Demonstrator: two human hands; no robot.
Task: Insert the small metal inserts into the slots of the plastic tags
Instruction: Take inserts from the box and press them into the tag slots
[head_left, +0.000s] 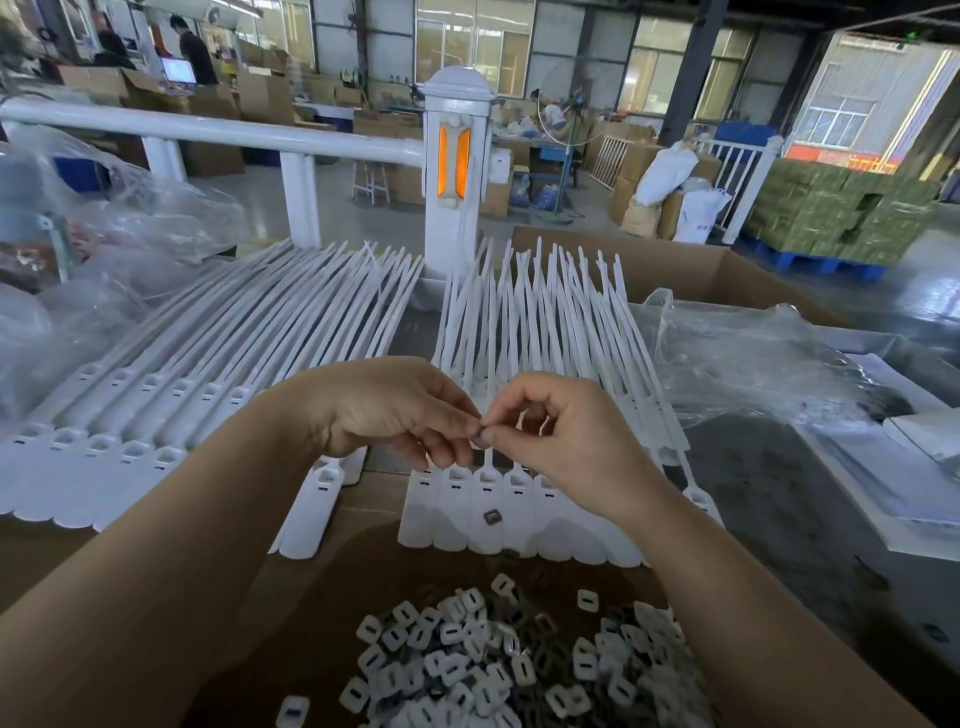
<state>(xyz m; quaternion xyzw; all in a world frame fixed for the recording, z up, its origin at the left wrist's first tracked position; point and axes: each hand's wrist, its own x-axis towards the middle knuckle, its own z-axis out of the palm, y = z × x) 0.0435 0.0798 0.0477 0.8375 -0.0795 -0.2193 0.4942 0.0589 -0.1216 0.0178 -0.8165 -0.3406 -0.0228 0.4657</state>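
My left hand (395, 410) and my right hand (561, 441) meet fingertip to fingertip above a row of white plastic tags (519, 525). Between the pinching fingertips sits a small metal insert (479, 430), mostly hidden. The tags lie side by side, heads toward me, each head with a slot, long tails fanning away. One dark metal insert (491, 516) lies loose on a tag head. A heap of small square inserts (498, 660), white and dark, fills the near part of the cardboard surface. A second, larger batch of tags (156, 415) lies to the left.
Crumpled clear plastic bags lie at the left (130, 234) and right (753, 358). A white fence post with an orange reflector (457, 171) stands behind the tags. An open cardboard box (727, 275) is at the back right. White sheets (893, 467) lie at the right.
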